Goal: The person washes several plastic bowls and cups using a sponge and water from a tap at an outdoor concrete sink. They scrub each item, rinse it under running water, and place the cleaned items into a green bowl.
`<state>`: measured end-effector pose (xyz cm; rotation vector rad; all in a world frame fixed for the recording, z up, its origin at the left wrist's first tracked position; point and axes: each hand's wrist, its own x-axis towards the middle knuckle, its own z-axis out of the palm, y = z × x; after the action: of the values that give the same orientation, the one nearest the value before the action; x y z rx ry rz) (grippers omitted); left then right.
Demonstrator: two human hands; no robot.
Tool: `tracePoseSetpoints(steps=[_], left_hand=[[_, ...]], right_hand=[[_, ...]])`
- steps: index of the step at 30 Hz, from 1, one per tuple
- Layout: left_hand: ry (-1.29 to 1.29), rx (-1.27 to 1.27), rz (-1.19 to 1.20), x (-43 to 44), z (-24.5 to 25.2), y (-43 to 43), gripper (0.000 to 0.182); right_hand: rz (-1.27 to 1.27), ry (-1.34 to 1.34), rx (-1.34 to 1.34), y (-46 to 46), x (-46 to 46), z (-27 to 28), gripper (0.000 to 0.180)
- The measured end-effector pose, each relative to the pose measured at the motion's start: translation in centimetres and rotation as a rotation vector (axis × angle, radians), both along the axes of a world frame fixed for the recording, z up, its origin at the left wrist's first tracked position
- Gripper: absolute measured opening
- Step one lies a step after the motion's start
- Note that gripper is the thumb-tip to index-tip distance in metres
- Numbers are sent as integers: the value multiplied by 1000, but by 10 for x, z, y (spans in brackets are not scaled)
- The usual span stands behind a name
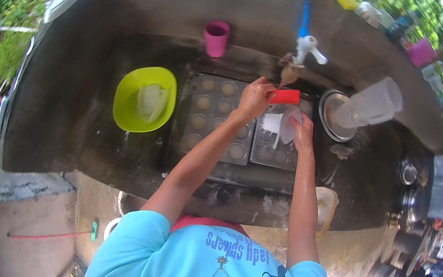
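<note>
Under the tap, my left hand (254, 97) grips a small red plastic piece (285, 97), perhaps a cup or scoop. My right hand (303, 130) holds a white plastic funnel-like vessel (273, 122) by its wide translucent rim, tilted sideways. Both are above two metal muffin trays (214, 95) lying side by side in the sunken concrete sink. Wet streaks or splashes show around the white vessel. The right-hand tray (270, 161) is partly hidden by my hands, and my left forearm covers part of the other.
Left of the trays stands a lime-green basin (121, 113) holding translucent plastic pieces. A pink cup (215, 46) is at the back wall, near the white-handled tap (304, 50). To the right, a clear pitcher (366, 104) leans over round metal plates (344, 136). A shallow container (324, 210) sits at the front edge.
</note>
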<state>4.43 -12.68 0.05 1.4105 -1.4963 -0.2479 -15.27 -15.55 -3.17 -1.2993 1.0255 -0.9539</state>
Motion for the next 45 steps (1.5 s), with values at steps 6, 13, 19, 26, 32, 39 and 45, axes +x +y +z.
tracePoseSetpoints(steps=[6,13,19,26,32,39,45], left_hand=[[-166,-94,547,94,10,78,24],[-443,264,840,210,-46,157,26],[490,159,496,131,-43,81,43],[1576,18,-498,-21,-32,4,30],[1259,246,-147,-27,-42,-14,21],[1769,326,-400,-10,-48,-7,25],[2043,165,-359,-17,-65,-23,29]], right_hand=[[140,841,-935,-27,78,20,10],[349,922,-996,-47,86,28,7],[-117,-175,-234,-48,87,20,18],[-643,-648,538,-39,91,-6,22],[-547,403,-503,-39,107,-17,39],[11,688,-140,-59,111,30,36],[-31,974,-1230,-45,107,27,42]])
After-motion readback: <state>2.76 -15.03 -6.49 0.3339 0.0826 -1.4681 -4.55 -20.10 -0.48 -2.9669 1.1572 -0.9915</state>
